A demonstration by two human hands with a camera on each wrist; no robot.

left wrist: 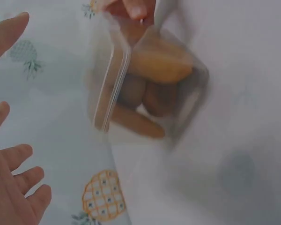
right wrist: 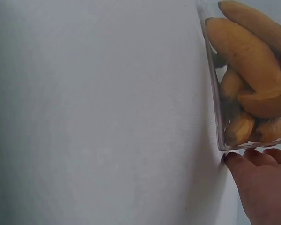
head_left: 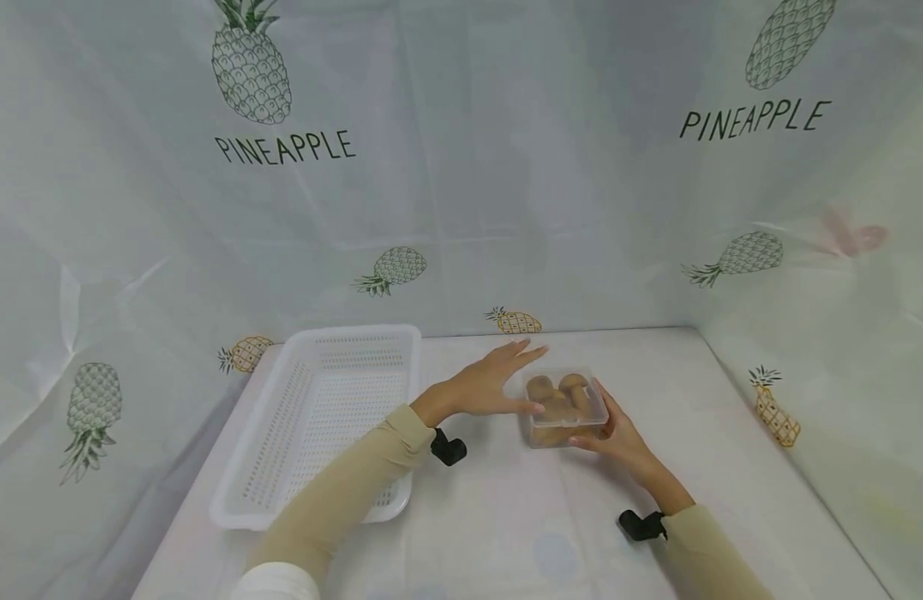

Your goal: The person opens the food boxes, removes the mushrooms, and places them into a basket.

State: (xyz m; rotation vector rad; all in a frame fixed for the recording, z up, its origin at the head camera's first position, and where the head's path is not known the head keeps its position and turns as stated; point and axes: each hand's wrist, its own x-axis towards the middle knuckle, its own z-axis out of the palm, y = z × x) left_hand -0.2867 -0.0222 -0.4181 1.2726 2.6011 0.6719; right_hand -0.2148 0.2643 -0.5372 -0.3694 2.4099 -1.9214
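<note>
A clear plastic box (head_left: 546, 437) full of brown mushrooms (head_left: 574, 385) is on the right half of the table. My right hand (head_left: 625, 440) grips it from the right side, thumb at the near corner and fingers round the far one. In the right wrist view the fingertips (right wrist: 239, 161) press at the end of the box, under the mushrooms (right wrist: 246, 51). My left hand (head_left: 486, 387) hovers at the box's left side, its fingers spread and holding nothing. The left wrist view shows those spread fingers (left wrist: 18, 157) apart from the box (left wrist: 182, 117).
A white perforated plastic basket (head_left: 341, 417) stands at the left of the white-covered table (head_left: 491, 517), partly behind my left sleeve (head_left: 349, 492). A pineapple-printed sheet (head_left: 506, 208) hangs along the back and both sides.
</note>
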